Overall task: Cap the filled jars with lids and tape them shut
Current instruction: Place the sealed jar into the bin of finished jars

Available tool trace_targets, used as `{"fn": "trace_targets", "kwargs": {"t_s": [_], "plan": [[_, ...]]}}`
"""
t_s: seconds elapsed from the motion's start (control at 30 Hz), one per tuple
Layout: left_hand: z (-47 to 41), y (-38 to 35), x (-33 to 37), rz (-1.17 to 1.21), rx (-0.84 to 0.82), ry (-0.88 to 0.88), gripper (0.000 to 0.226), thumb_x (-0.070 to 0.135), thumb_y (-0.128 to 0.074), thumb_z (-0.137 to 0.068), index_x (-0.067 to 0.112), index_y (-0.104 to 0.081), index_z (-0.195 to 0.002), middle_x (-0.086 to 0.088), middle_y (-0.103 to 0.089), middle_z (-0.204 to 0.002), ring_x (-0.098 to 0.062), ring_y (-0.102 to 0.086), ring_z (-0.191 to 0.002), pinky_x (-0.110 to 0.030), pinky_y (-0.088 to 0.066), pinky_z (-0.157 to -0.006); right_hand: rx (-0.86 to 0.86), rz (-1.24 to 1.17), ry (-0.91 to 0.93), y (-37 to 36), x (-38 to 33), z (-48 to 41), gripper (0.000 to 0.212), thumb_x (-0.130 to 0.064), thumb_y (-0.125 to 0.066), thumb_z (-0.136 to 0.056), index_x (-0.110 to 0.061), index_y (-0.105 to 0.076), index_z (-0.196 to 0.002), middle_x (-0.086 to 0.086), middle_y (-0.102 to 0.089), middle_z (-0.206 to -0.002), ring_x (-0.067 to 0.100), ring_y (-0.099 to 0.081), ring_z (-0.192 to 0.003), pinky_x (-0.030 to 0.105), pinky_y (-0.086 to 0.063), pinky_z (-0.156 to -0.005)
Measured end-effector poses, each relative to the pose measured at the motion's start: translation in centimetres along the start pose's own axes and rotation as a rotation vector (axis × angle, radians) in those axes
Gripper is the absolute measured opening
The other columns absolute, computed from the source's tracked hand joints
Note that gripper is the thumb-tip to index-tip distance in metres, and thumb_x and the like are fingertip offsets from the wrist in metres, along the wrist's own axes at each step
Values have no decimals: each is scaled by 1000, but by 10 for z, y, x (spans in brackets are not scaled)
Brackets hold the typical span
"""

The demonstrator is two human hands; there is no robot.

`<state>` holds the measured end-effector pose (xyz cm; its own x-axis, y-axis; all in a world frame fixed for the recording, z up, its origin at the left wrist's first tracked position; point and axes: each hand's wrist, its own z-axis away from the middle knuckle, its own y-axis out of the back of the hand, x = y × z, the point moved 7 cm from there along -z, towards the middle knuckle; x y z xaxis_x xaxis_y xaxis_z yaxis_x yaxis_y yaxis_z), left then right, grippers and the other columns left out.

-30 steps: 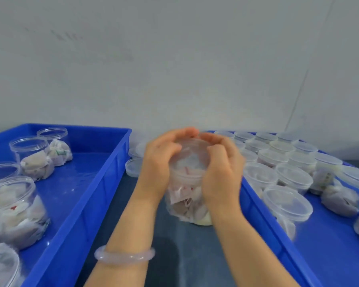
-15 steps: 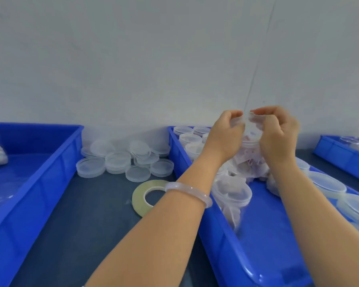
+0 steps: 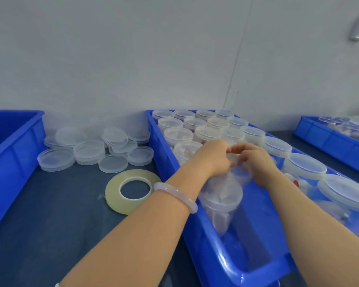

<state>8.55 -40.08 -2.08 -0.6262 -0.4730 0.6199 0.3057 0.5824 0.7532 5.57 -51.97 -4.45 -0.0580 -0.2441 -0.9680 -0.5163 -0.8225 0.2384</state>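
Two hands: left hand (image 3: pixel 214 159), right hand (image 3: pixel 258 165) | fingers (image 3: pixel 224 149) curled round jar (image 3: pixel 237 171) rim, jar between them | over blue bin (image 3: pixel 207 241)

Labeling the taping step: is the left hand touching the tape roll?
Apart. Head view: left hand and right hand grip the jar inside the blue crate; the tape roll lies flat on the table outside it.

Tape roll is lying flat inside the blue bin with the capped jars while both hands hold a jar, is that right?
Not quite. The tape roll lies flat on the dark table beside the blue bin, not inside it; the head view shows this. The rest stands: the left hand and right hand hold a jar, and the bin holds capped jars.
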Motion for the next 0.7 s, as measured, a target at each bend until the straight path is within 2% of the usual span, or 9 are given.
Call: {"fn": "trace_targets", "kwargs": {"t_s": [0.07,0.13,0.2,0.27,0.37,0.43,0.5,0.6,0.7], "plan": [[2,-6,1,-169,-29,-43,29,17,-57,-91,14,-65,-119,-14,-61,-122,-27,-52,-117,-33,-42,-89,-23,77,56,-9,-2,2,31,18,-45,-78,-2,-66,-91,8,-64,-75,15,-58,-65,24,-47,-56],[3,-6,0,-274,-25,-54,29,24,-55,-93,12,-64,-118,-15,-58,-122,-29,-48,-120,-37,-41,-93,0,171,148,-15,-10,4,27,14,-51,-79,-9,-66,-82,1,-63,-67,1,-58,-53,14,-47,-49],[7,-3,-1,-382,9,-55,34,34,-50,-95,15,-61,-122,-11,-54,-126,-27,-42,-125,-40,-37,-101,31,291,204,-19,-16,3,28,10,-51,-80,-14,-66,-82,-3,-63,-69,3,-59,-59,15,-48,-55],[14,0,-4,-375,-12,-46,39,38,-44,-97,17,-54,-129,-10,-49,-134,-27,-37,-131,-42,-31,-107,43,437,233,-22,-18,3,27,5,-52,-80,-18,-67,-83,-4,-64,-75,10,-59,-70,22,-46,-65],[33,3,-17,-237,-107,13,64,58,-48,-90,24,-39,-144,-10,-30,-152,-25,-16,-144,-45,-13,-117,32,579,273,-24,-22,3,32,1,-54,-78,-28,-66,-79,-15,-60,-72,-2,-51,-66,10,-35,-55],[47,5,-29,-270,-142,46,92,75,-54,-76,26,-28,-148,-8,-19,-157,-21,-6,-146,-48,-1,-116,-17,583,292,-30,-24,5,29,-2,-58,-81,-30,-65,-80,-21,-57,-70,-2,-50,-66,11,-33,-56],[59,7,-40,-286,-145,94,109,82,-55,-66,25,-18,-151,-4,-8,-160,-17,6,-147,-51,8,-116,-94,600,333,-39,-28,9,26,-4,-61,-84,-30,-65,-81,-20,-58,-76,0,-51,-72,16,-36,-63],[66,4,-45,-232,-138,134,117,84,-54,-64,23,-9,-153,-1,4,-161,-15,15,-147,-51,11,-116,-177,548,376,-48,-35,18,26,0,-64,-84,-25,-65,-77,-13,-63,-77,0,-54,-72,6,-39,-64],[69,-1,-43,-181,-121,122,113,84,-50,-68,22,-7,-153,-4,6,-161,-17,16,-147,-50,13,-114,-263,445,368,-60,-39,26,29,5,-64,-83,-23,-65,-75,-6,-67,-79,6,-62,-75,9,-45,-69]]}}
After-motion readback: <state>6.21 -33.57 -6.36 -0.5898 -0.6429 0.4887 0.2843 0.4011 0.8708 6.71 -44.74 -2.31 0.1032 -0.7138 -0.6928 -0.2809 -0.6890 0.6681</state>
